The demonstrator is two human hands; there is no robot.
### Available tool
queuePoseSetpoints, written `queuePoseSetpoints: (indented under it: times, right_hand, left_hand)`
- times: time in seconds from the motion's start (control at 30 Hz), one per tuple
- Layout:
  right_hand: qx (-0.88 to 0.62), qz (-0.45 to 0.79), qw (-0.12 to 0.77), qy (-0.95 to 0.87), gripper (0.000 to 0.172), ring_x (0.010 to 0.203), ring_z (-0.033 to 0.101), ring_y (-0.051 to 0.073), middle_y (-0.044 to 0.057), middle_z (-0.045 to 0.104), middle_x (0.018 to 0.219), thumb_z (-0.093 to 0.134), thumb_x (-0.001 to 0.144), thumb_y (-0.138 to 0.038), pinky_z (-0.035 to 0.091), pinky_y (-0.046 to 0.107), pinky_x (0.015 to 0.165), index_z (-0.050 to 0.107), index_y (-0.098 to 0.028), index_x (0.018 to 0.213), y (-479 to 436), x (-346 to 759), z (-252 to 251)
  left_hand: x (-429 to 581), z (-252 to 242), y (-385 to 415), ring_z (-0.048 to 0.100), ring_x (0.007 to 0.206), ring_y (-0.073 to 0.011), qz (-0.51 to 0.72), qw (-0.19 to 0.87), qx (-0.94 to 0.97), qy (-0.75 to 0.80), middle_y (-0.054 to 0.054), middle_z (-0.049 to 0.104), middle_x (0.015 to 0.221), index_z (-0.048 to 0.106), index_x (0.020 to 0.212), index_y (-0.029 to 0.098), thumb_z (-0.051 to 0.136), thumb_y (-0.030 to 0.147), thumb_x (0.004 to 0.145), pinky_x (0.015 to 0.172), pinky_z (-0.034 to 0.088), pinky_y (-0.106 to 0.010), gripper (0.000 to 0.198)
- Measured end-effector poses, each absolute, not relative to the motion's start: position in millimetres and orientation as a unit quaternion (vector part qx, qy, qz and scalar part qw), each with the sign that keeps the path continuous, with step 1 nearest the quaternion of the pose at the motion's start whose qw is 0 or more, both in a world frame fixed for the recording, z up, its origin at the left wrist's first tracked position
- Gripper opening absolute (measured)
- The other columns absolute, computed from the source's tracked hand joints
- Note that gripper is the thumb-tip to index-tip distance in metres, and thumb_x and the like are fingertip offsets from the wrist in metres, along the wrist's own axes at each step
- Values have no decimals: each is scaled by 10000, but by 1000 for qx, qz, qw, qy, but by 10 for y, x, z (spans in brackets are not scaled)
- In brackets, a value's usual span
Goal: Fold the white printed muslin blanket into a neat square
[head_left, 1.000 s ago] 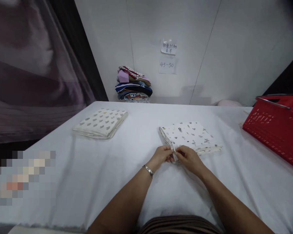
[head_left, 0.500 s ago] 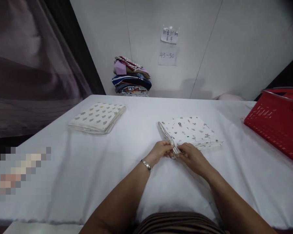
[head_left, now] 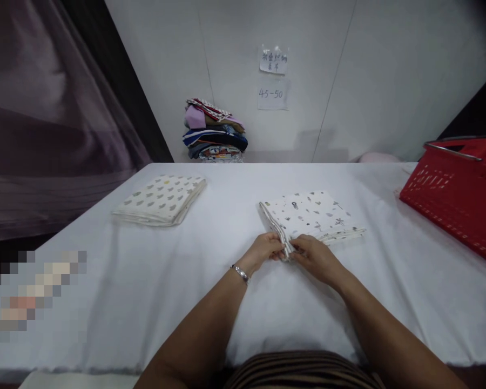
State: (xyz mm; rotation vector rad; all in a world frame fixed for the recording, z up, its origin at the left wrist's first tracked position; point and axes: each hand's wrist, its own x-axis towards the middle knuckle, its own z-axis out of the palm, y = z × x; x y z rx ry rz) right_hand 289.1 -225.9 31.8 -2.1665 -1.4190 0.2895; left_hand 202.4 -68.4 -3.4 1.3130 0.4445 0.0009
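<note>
White-draped table (head_left: 194, 308), seen remotely, spread before me w/ a red basket (head_left: 453, 202) at far R. Plant-print cloth (head_left: 308, 213), folded, lay R of ctr, its layered L edge angled twd the cam. Grey-motif cloth (head_left: 160, 200), also folded, lay well apart to the L. I saw L hand (head_left: 264, 251) & R hand (head_left: 318, 259) meet at the plant-print's nr L corner, fingertips of both pinching the layers. Silver bracelet (head_left: 240, 274) ringed the L wrist.

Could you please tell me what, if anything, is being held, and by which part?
The left hand and right hand hold the nearer folded cloth by its near left corner.
</note>
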Motion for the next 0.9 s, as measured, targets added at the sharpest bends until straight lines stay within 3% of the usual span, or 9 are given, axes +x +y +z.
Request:
queuePoseSetpoints:
  times: [0.33,0.6,0.9]
  right_hand:
    - [-818,42,271,-505,201,820,534,159,22,592,862,462,815,-188,390,257,676,608,-218,950,-2263,2852,319]
    - [-815,31,213,-538,184,799,527,159,32,571,854,450,821,-184,391,261,675,585,-204,945,-2240,2802,264]
    - [-792,-78,155,-585,208,824,496,208,66,555,882,597,769,-235,391,300,685,558,-182,967,-2242,2757,201]
  left_hand:
    - [2019,-13,-707,569,530,-97,3,763,613,207,-20,632,633,595,845,126,641,206,669,475,395,-184,199]
    - [2024,-3,-740,559,490,-95,4,754,615,233,4,600,567,587,789,127,620,193,671,462,392,-186,140]
    - [2019,33,-748,544,472,-83,4,757,611,232,6,596,574,592,732,127,557,144,663,441,365,-179,79]
